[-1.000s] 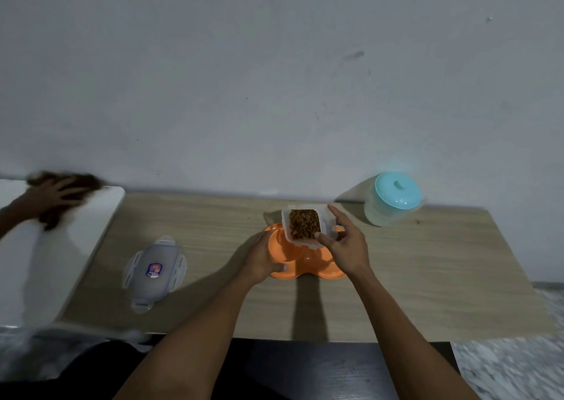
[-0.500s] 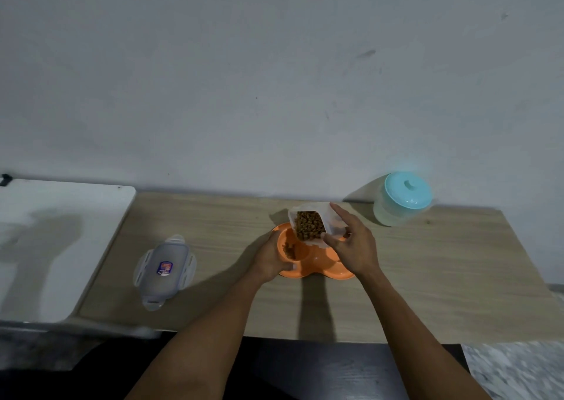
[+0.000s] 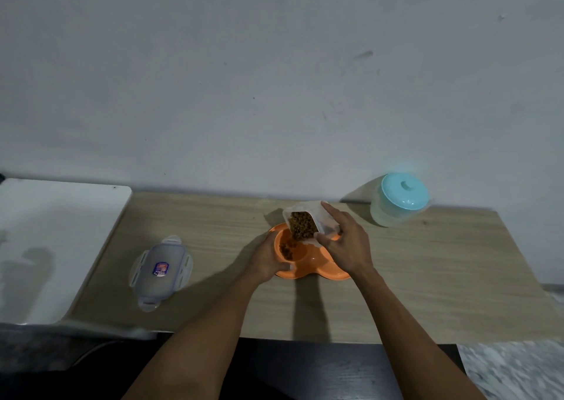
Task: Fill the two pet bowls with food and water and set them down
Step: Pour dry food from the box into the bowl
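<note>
Right hand (image 3: 345,248) grips tub (image 3: 308,221), tilted mouth-down over bowl's (image 3: 305,265) left well; left hand (image 3: 268,257) holds the rim.

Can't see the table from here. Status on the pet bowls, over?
Left hand grips bowl rim. Right hand tips tub over it; kibble in left well. Jar lidded, back right. Nothing in the way.

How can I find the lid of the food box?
Look at the wooden table against the grey wall. Left of the orange bowl, the lid lies flat by itself. It is the only clear rectangle with clip flaps and a small sticker in its middle.
</note>
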